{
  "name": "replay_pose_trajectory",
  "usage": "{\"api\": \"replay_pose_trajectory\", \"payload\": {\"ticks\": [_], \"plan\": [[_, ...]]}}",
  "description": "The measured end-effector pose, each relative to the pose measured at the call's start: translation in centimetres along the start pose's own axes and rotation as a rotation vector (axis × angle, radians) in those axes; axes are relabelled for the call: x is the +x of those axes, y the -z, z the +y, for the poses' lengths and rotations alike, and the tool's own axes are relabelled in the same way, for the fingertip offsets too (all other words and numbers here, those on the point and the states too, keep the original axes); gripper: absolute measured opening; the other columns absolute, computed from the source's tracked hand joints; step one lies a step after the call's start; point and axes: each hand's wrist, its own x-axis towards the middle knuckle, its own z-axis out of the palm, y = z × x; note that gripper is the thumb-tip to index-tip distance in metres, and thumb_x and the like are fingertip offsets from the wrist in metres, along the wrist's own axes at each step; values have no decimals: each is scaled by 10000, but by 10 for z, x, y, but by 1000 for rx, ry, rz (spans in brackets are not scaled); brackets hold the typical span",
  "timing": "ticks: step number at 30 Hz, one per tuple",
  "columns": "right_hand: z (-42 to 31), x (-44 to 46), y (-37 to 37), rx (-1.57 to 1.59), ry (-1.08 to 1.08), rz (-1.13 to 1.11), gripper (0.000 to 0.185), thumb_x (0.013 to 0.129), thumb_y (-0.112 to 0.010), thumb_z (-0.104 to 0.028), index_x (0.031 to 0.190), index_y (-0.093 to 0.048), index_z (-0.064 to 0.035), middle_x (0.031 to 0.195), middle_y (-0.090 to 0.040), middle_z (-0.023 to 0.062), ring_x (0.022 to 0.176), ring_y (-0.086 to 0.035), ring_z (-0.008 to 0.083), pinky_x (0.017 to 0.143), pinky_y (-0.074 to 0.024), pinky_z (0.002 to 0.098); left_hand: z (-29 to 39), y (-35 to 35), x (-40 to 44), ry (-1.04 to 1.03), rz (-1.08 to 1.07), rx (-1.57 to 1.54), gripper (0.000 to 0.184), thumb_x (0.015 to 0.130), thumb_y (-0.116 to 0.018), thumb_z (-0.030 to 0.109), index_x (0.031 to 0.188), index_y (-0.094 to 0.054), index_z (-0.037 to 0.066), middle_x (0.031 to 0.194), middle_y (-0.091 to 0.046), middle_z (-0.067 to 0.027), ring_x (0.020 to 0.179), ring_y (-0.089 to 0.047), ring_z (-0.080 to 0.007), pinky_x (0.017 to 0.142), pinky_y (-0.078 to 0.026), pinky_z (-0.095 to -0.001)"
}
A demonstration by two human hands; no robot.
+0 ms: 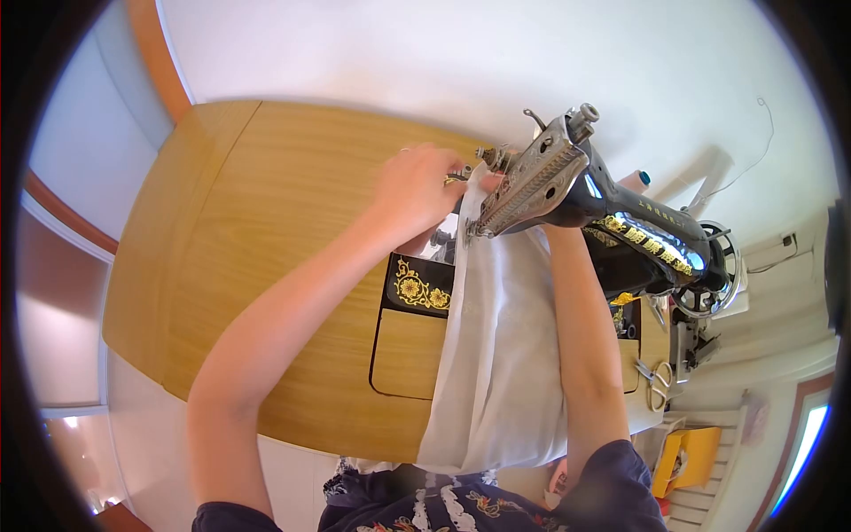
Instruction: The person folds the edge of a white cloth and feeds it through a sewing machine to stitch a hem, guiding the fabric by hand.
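White cloth (505,355) runs from my lap up over the bed of a black sewing machine (620,217) and under its needle area. My left hand (418,186) is at the cloth's left edge, beside the machine's head, with its fingers curled closed. Whatever those fingers pinch is hidden, and a small dark piece shows beside them. Reaching behind the silver faceplate (536,177), my right hand (490,181) touches the upper part of the cloth; only some of its fingers show. The bed's black plate (418,285) has gold flowers.
Scissors (658,383) with pale handles lie at the wooden table's (301,186) right edge. The machine's handwheel (722,270) is at its right end, and a thread spool (636,182) stands behind the arm. A yellow box (691,458) is lower right. A white wall rises behind.
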Motion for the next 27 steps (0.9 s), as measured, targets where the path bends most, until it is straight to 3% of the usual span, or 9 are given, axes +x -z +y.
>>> {"api": "replay_pose_trajectory", "payload": {"ticks": [6, 9, 15, 18, 21, 22, 27], "plan": [[-7, 6, 20, 385, -143, -173, 341, 900, -608, -321, 993, -600, 7, 865, -644, 98, 735, -624, 153, 644, -538, 286, 6, -21, 29, 286, -238, -382, 260, 762, -733, 149, 965, -699, -10, 894, -696, -174, 827, -670, -258, 706, -501, -363], [-9, 6, 23, 450, -175, -241, 331, 895, -620, -310, 973, -605, 12, 847, -649, 104, 714, -631, 161, 631, -545, 296, -4, -33, 36, 229, -151, -438, 191, 716, -734, 231, 811, -729, 65, 759, -695, -139, 724, -673, -285, 682, -498, -384], [-9, 8, 19, 465, -218, -253, 290, 898, -628, -271, 934, -609, 16, 829, -650, 98, 684, -632, 153, 621, -552, 303, -9, -44, 41, 235, -166, -512, 168, 713, -727, 226, 746, -724, 62, 709, -677, -145, 707, -671, -270, 671, -496, -378], [-8, 4, 14, 236, -139, -222, 244, 905, -629, -245, 949, -604, -6, 834, -631, 42, 711, -601, 104, 648, -528, 263, -7, -36, 33, 277, -184, -524, 167, 708, -735, 227, 706, -713, 62, 682, -660, -159, 702, -662, -292, 673, -488, -395], [-7, -1, 7, -109, -5, -114, 223, 906, -634, -240, 983, -599, -33, 833, -615, -7, 750, -571, 66, 683, -498, 219, -5, -38, 20, 184, -190, -304, 170, 702, -752, 225, 674, -701, 65, 652, -641, -169, 689, -649, -318, 673, -474, -415], [-2, 0, 7, 38, -28, -122, 229, 911, -631, -244, 1020, -596, -47, 864, -619, -11, 770, -563, 68, 695, -478, 205, 9, -18, 17, 233, -283, -277, 129, 768, -725, 116, 822, -713, -1, 704, -657, -188, 645, -656, -270, 654, -514, -365], [12, 4, 17, 226, -2, -204, 244, 923, -609, -251, 1046, -599, -41, 916, -619, 11, 775, -551, 77, 686, -458, 209, 5, -19, 12, 121, -295, -168, 132, 732, -749, 131, 758, -712, 7, 696, -657, -187, 668, -661, -292, 683, -512, -374]]}}
